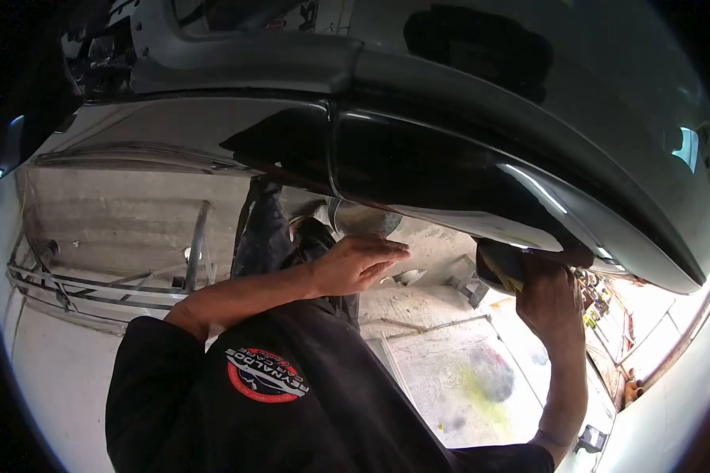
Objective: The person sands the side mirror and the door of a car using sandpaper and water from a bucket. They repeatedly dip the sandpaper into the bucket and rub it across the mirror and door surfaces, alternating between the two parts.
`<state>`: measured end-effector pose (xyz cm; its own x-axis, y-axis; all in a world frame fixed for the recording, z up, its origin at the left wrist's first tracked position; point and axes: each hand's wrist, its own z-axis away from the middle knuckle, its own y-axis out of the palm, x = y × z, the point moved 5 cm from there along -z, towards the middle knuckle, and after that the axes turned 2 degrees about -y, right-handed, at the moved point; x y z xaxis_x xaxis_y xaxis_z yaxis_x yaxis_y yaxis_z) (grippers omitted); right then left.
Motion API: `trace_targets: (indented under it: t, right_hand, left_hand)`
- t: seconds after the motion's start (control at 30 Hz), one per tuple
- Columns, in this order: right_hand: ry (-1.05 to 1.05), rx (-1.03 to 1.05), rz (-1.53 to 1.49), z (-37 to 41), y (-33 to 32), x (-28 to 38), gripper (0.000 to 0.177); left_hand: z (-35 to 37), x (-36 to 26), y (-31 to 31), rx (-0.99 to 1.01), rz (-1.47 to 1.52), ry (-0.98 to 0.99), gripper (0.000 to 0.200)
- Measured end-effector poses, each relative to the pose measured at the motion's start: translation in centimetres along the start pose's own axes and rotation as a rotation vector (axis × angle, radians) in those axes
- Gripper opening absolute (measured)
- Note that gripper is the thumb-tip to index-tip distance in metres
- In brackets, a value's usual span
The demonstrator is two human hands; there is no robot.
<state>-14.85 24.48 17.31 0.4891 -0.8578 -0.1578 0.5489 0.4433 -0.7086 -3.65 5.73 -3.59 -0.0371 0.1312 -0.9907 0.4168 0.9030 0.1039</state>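
Glossy black, the car panel (450,169) spans the upper view above a pale, marked floor (430,244); a metal frame (110,293) stands at far left. The panel's lower edge curves down toward its right corner, with open room beneath the middle. There the left hand (360,264) hangs free, fingers extended and close together. The right hand (552,303) curls its fingers around a dark block (498,264), yellowish along one side, at the panel's lower edge.

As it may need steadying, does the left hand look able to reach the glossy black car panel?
Probably yes: the left hand looks empty and is raised near the glossy black car panel, with nothing visible between them.
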Motion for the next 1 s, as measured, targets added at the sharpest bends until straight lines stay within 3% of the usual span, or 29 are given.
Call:
trace_targets:
  t: [0.2, 0.33, 0.37, 0.53, 0.63, 0.73, 0.87, 1.0]
  right_hand:
    - [-0.075, 0.136, 0.023, -2.4, 1.2, 0.5, 0.028]
    - [-0.003, -0.026, 0.067, -1.3, -0.7, 0.4, 0.025]
    - [-0.073, -0.049, 0.143, -0.7, 0.3, -0.4, 0.033]
    - [-0.134, 0.092, 0.06, -2.9, 2.1, 1.4, 0.035]
    - [-0.088, 0.058, 0.019, -1.9, 1.4, 1.9, 0.031]
    - [-0.071, 0.026, -0.071, -1.4, 0.8, 2.5, 0.037]
    - [-0.131, 0.046, -0.018, -2.1, 4.0, 2.9, 0.042]
    - [-0.211, -0.046, -0.049, -1.2, 0.9, 4.5, 0.036]
  left_hand:
    - [0.1, -0.3, -0.5, -0.015, 0.0, 0.015, 0.026]
    - [0.1, -0.2, -1.1, -0.007, 0.001, -0.026, 0.025]
    - [0.1, -0.2, -1.1, 0.007, 0.0, -0.046, 0.025]
    - [0.1, -0.1, -0.9, -0.011, 0.03, -0.029, 0.025]
    - [0.1, -0.5, -1.1, -0.009, 0.025, -0.027, 0.024]
    - [0.0, -0.5, -1.1, 0.007, 0.036, -0.044, 0.024]
    - [-0.4, -0.6, -0.6, -0.009, 0.062, 0.011, 0.024]
    - [-0.9, -1.6, -0.1, -0.011, 0.059, 0.022, 0.024]
